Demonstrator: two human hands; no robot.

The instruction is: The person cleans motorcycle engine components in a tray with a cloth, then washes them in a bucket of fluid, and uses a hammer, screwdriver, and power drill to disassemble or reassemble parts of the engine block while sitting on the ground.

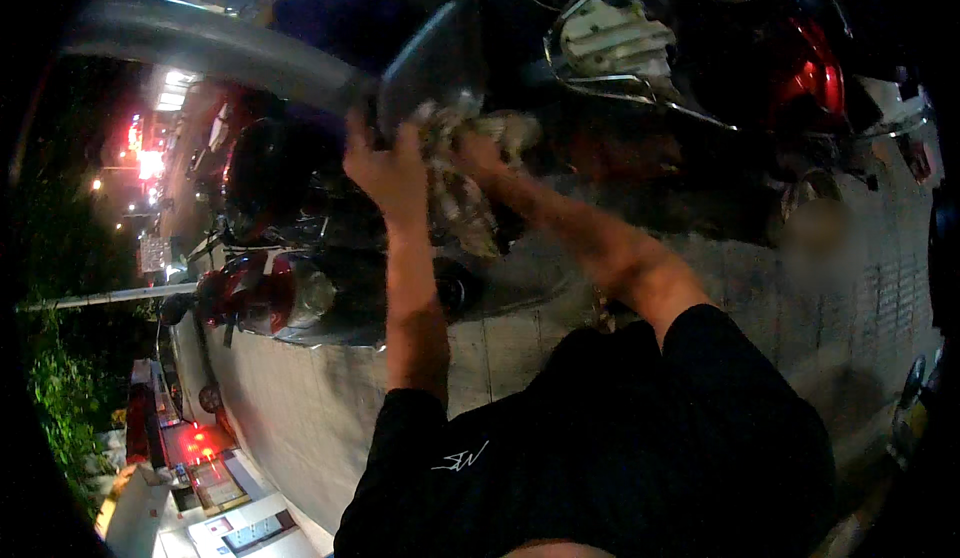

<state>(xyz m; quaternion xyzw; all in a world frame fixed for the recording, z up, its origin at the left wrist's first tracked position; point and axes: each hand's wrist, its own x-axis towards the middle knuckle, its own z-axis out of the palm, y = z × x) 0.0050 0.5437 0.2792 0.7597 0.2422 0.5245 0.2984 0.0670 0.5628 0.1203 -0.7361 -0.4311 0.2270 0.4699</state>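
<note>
A black, rounded panel, apparently a mirror [430, 53], is at the upper centre. My left hand [385, 168] is raised to its lower left edge, fingers curled and gripping there, though their tips are blurred. My right hand [480, 153] holds a crumpled, mottled light cloth [465, 208] against the panel's lower part, just right of my left hand; the cloth hangs down between my forearms. A long grey curved bar [230, 43] runs from the upper left toward the panel.
Parked scooters [270, 293] stand at centre left, and more red and black motorbikes [810, 73] with chrome rails at upper right. Grey pavement [520, 348] lies below. A lit street with signs [150, 163] and green foliage [65, 408] show at left.
</note>
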